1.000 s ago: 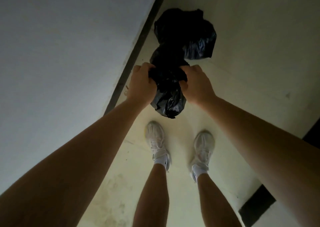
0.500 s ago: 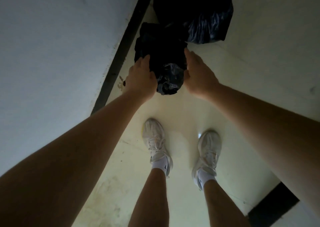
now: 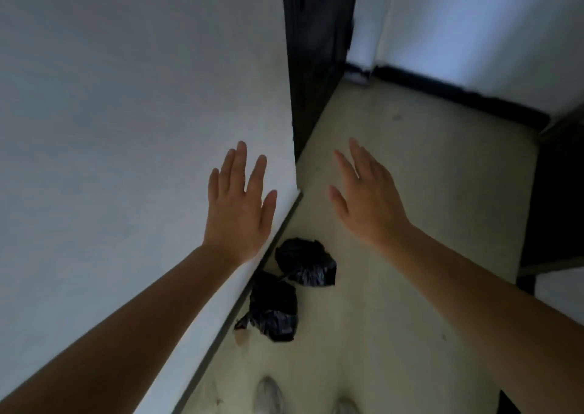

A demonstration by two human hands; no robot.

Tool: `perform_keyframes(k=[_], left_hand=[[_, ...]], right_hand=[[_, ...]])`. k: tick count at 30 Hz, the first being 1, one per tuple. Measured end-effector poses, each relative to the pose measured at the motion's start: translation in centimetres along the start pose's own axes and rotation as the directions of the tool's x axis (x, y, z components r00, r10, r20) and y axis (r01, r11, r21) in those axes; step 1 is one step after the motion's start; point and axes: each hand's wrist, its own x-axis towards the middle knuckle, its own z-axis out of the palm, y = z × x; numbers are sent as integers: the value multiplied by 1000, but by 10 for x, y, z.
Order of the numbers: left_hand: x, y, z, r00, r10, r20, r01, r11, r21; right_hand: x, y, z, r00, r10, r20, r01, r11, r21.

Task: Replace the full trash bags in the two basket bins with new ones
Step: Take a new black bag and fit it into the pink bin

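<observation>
Two full black trash bags lie on the pale floor against the wall's dark skirting. The nearer bag (image 3: 274,311) sits closer to my feet, and the farther bag (image 3: 306,262) touches it just beyond. My left hand (image 3: 240,203) is raised above them with straight, spread fingers and holds nothing. My right hand (image 3: 366,194) is also lifted, fingers straight, empty. Neither hand touches a bag. No basket bin is in view.
A white wall (image 3: 126,129) runs close along my left and ends at a corner with a dark doorway (image 3: 316,50) beyond. Black skirting (image 3: 458,94) lines the far wall. A dark opening (image 3: 556,198) is on the right. My white shoes (image 3: 268,394) stand at the bottom edge.
Both hands let go of the black bag, which now lies on the floor beside the other one. The hands rose with fingers spread, and the view lifted toward the corridor ahead.
</observation>
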Motion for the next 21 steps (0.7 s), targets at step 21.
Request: perform_keyframes(k=[21], left_hand=[[-438, 3, -578, 555, -448, -701, 815, 459, 352]], right_hand=[[-70, -501, -325, 485, -775, -405, 874, 436, 214]])
